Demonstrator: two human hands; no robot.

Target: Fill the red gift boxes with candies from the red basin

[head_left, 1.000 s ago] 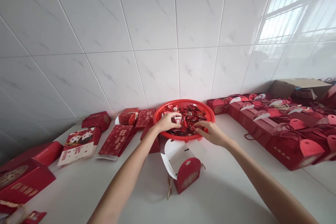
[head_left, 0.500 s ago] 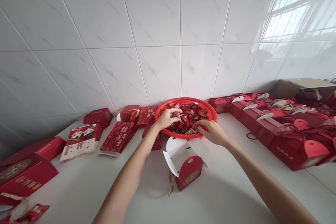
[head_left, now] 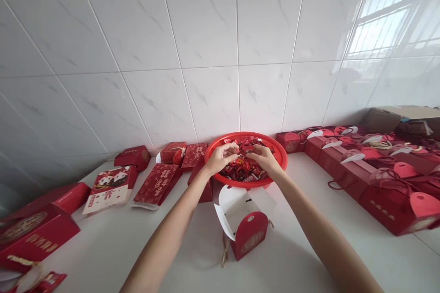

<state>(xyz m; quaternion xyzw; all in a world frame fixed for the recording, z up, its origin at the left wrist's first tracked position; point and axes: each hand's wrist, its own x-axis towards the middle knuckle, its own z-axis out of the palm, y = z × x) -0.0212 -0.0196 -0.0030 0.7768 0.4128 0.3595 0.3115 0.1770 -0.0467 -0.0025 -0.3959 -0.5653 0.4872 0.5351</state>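
One white surface [head_left: 295,247] met a tiled wall [head_left: 209,96]; wrapped sweets [head_left: 242,171] lay beneath both curled hands, left [head_left: 222,159] and right [head_left: 264,159], grasp unclear.

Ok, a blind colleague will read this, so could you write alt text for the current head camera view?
A left hand and a right hand reach into a red basket of wrapped sweets. Nearer stands an open red box, with more red boxes on both sides.
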